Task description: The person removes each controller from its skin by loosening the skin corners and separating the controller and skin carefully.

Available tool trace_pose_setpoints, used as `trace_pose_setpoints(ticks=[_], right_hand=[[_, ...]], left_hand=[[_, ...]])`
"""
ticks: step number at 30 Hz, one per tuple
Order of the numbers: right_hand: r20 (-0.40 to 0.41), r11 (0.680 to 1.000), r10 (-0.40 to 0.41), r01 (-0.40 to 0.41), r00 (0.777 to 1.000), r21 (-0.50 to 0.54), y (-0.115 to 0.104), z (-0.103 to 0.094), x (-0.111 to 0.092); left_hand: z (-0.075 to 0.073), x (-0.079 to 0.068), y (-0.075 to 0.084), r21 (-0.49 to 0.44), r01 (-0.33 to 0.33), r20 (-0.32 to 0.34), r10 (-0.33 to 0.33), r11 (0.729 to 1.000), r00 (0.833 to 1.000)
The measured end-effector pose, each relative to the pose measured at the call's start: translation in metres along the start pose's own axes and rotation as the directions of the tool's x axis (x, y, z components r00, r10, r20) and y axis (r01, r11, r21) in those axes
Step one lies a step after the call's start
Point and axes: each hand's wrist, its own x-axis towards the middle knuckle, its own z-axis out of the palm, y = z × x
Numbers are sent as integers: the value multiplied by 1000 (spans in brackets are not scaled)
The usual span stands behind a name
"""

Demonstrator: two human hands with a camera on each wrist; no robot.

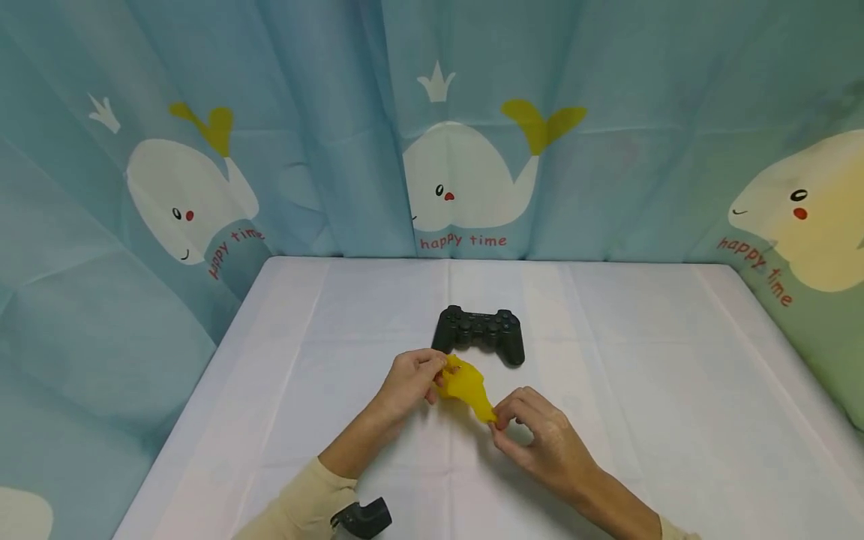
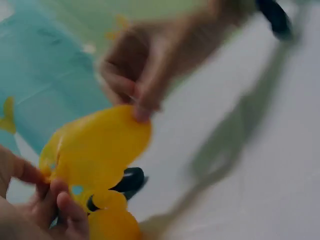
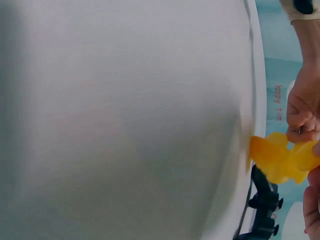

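Between both hands hangs a soft yellow silicone cover (image 1: 466, 384) with small round openings, seen stretched out in the left wrist view (image 2: 100, 145). My left hand (image 1: 413, 379) pinches its upper left end between thumb and fingers. The lower right tip is pinched by my right hand (image 1: 540, 431), thumb against forefinger. Just behind the cover, a black game controller (image 1: 478, 330) lies on the table, its near left grip close to my left fingertips. In the right wrist view the cover (image 3: 280, 157) partly screens the controller (image 3: 265, 202), and my right hand (image 3: 312, 200) is cut off at the edge.
A white cloth covers the table (image 1: 641, 390). Blue-green curtains (image 1: 337, 150) with whale prints stand behind it and along its sides. A black strap-like device (image 1: 364, 517) sits at my left sleeve.
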Motion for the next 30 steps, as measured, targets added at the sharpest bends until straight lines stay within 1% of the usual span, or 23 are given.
trace_pose_setpoints(ticks=[1, 2, 4, 5, 6, 9, 11, 13, 14, 15, 17, 20, 21, 22, 23, 24, 25, 26, 27, 28, 29, 30], right_hand=[[-5, 1000, 7, -7, 1000, -1, 1, -1, -1], [-8, 1000, 17, -17, 1000, -8, 2, -2, -3], [-12, 999, 29, -29, 1000, -35, 4, -2, -5], [-8, 998, 37, -37, 999, -45, 5, -2, -6], [-1, 998, 46, -46, 999, -54, 6, -2, -7], [45, 998, 53, -51, 998, -48, 7, -2, -10], [110, 998, 55, -55, 992, -3, 7, -3, -11], [182, 995, 86, -95, 980, 37, 4, -5, -11], [201, 992, 101, -114, 974, 50, 4, -6, -11], [207, 989, 122, -135, 971, 53, 3, -8, -10], [165, 985, 158, -168, 974, 47, 3, -10, -6], [78, 975, 217, -219, 973, 18, 5, -13, 0], [78, 969, 244, -246, 967, 26, 7, -14, 2], [107, 956, 284, -290, 953, 51, 7, -15, 4], [158, 934, 329, -346, 931, 92, 8, -16, 5], [227, 904, 367, -403, 902, 142, 8, -17, 6], [306, 857, 391, -465, 868, 223, 8, -18, 8], [389, 786, 407, -534, 826, 311, 9, -19, 9], [470, 691, 416, -606, 779, 394, 9, -20, 11], [533, 586, 413, -663, 739, 466, 9, -22, 12], [577, 479, 409, -704, 707, 524, 8, -23, 14], [600, 395, 406, -725, 689, 565, 8, -25, 15]], left_hand=[[-1, 0, 0, -80, 51, 34, -48, 995, 998], [-3, 0, 1, -144, 93, 70, -83, 985, 994], [-4, -1, 0, -233, 146, 157, -111, 962, 981], [-5, -1, 0, -256, 162, 191, -115, 953, 975], [-5, -2, 0, -262, 164, 216, -108, 951, 970], [-5, -1, -1, -207, 131, 260, -75, 970, 963], [-4, -1, -1, -126, 108, 253, -73, 986, 965], [-3, -2, 0, -42, 91, 245, -78, 995, 966], [-3, -2, 0, -14, 89, 251, -82, 996, 964], [-3, -3, 1, 8, 83, 258, -82, 997, 963], [-3, -5, 3, 31, 67, 292, -73, 997, 954], [-4, -7, 5, -9, 54, 372, -47, 998, 927], [-5, -7, 5, -22, 47, 390, -35, 999, 920], [-5, -7, 6, -40, 46, 407, -26, 998, 913], [-5, -7, 6, -60, 50, 420, -20, 997, 907], [-5, -7, 6, -80, 59, 433, -19, 995, 901], [-6, -7, 6, -100, 60, 440, -10, 993, 898], [-6, -7, 5, -114, 60, 444, -3, 992, 896], [-7, -7, 5, -135, 63, 451, 5, 989, 892], [-8, -7, 5, -154, 64, 458, 14, 986, 889], [-9, -7, 4, -167, 62, 462, 23, 984, 887], [-10, -7, 4, -179, 56, 465, 34, 982, 884]])
